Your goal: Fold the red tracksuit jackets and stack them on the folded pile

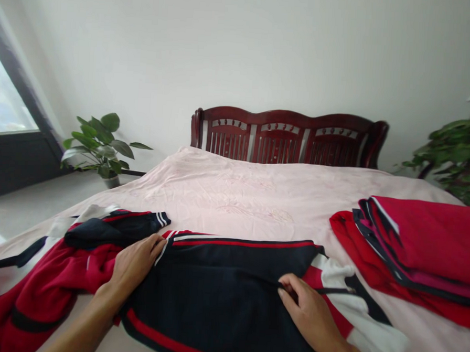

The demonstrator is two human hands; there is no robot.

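Observation:
My left hand (pixel 133 265) lies on the striped upper edge of a navy sports jacket with red and white trim (pixel 217 290), its fingers flat against the cloth. My right hand (pixel 304 311) is on the same jacket, its fingers pinching a thin dark cord or zip edge (pixel 298 287). White and red panels of the garment (pixel 354 308) spread out to the right of that hand. To the left of my left hand lies a crumpled red garment (pixel 52 277) with a navy striped cuff (pixel 114 230).
Everything lies on a bed with a pale pink cover (pixel 226 196). A folded stack of red garments (pixel 424 243) sits at the right. A dark wooden headboard (pixel 288 139) stands ahead, with potted plants (pixel 100 148) on both sides and a window (pixel 6 96) at the left.

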